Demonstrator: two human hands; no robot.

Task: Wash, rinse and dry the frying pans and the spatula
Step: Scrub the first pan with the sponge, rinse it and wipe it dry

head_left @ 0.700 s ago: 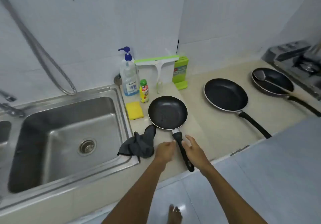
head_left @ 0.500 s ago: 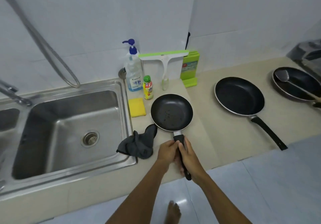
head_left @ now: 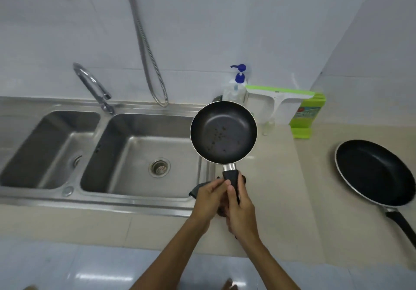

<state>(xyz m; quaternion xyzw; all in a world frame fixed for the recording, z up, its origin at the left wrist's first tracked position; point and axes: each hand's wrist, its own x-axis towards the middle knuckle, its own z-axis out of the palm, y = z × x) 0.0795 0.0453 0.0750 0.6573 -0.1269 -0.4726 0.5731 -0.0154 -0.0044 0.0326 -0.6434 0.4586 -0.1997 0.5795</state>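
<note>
Both on the handle (head_left: 231,180): my left grip (head_left: 210,199) comes in from 9 o'clock, fingers curled tight round it, and my right grip (head_left: 242,213) wraps it from 3 o'clock, thumb laid along the top. The small frying pan (head_left: 224,132) is held above the bench (head_left: 281,188) by the sink (head_left: 144,132) rim, long axis 6 to 12, handle toward me, speckled bowl up. The larger pan (head_left: 371,172) sits at 3 o'clock.

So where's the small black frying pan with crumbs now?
Head view, near centre: the left hand and right hand hold the small black frying pan by its handle, at the right edge of the steel sink, before the blue-pump soap bottle.
</note>
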